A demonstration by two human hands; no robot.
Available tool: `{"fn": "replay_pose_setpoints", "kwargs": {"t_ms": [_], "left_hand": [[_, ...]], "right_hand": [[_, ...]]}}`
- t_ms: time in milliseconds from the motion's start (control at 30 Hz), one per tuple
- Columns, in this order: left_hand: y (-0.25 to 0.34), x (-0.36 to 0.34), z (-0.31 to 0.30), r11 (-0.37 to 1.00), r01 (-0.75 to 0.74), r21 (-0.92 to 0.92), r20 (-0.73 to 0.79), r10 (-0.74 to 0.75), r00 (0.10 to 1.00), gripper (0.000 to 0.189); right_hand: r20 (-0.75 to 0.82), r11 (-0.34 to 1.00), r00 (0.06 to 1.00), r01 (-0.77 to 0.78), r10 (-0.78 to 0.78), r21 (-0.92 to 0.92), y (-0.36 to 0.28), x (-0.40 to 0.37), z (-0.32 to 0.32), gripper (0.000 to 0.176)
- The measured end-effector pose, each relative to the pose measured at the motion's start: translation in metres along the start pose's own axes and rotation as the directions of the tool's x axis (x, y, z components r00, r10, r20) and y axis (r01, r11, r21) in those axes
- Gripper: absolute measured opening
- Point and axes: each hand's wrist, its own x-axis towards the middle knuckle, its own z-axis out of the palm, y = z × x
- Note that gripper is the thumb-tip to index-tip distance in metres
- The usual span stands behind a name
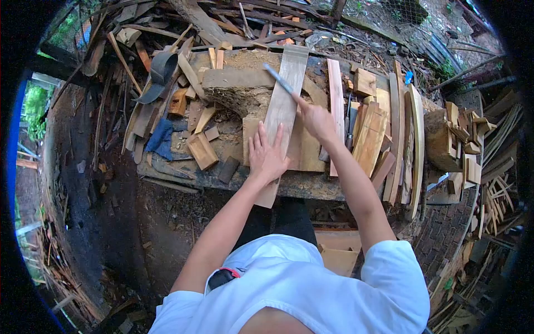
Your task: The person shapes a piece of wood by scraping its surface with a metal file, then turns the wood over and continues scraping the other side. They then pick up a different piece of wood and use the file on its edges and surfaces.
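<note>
A long grey-brown plank point(286, 78) lies lengthwise over the workbench, its near end jutting past the front edge towards my body. My left hand point(267, 152) rests flat on the plank's lower half, fingers spread and pointing away from me. Closed around the near end of a long, narrow tool with a blue-grey blade point(276, 77) is my right hand point(317, 121). The blade slants up and left across the plank; its exact kind is not clear. Under the plank sit a broad board point(306, 147) and a thick, rough-hewn block point(236, 83).
Small wood offcuts point(202, 151) and a blue cloth point(160, 139) lie to the left on the bench. On the right are light wood strips point(416, 150), a pinkish slat point(336, 111) and a wood block point(365, 82). Scrap timber point(222, 22) is heaped behind.
</note>
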Motion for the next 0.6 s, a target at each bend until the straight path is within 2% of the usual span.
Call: {"fn": "replay_pose_setpoints", "kwargs": {"t_ms": [67,167,200,233,300,367,433,533,600], "left_hand": [[-0.001,-0.001,-0.002,1.000,0.014,-0.015,0.028,-0.013,1.000,0.100],[-0.002,0.002,-0.002,1.000,-0.022,-0.022,-0.049,0.021,0.999,0.099],[-0.002,0.002,0.001,0.999,-0.020,-0.028,-0.057,0.019,0.998,0.099],[-0.003,0.005,0.000,0.999,-0.018,-0.035,-0.062,0.016,0.998,0.099],[-0.002,0.002,0.000,0.999,-0.028,-0.037,-0.068,0.025,0.997,0.099],[-0.001,0.002,0.000,0.999,-0.022,-0.047,-0.062,0.019,0.998,0.100],[-0.001,0.000,0.001,0.999,-0.032,-0.034,-0.069,0.030,0.997,0.100],[-0.004,0.001,0.003,0.999,-0.035,-0.012,-0.090,0.034,0.995,0.101],[-0.003,0.001,0.003,0.999,-0.029,-0.034,-0.074,0.027,0.997,0.102]], "right_hand": [[-0.074,0.997,0.994,-0.076,0.075,-0.004,-0.002,0.017,0.003,0.051],[-0.143,0.999,0.990,0.017,-0.012,0.036,-0.001,0.005,0.007,0.051],[-0.048,0.999,0.999,-0.017,0.018,0.029,-0.012,-0.013,-0.003,0.053],[-0.048,1.000,0.999,-0.012,0.013,0.021,-0.020,-0.027,-0.007,0.053],[0.058,1.000,0.998,-0.014,0.014,-0.002,-0.030,-0.049,-0.012,0.054],[0.098,0.999,0.995,-0.024,0.027,-0.031,-0.025,-0.037,-0.012,0.054],[-0.060,1.000,0.998,-0.011,0.010,-0.015,-0.006,-0.004,0.006,0.053],[-0.107,0.998,0.994,-0.030,0.024,-0.048,-0.004,0.022,0.004,0.051],[-0.133,0.999,0.991,-0.025,0.021,-0.027,0.000,0.013,0.013,0.049]]}}
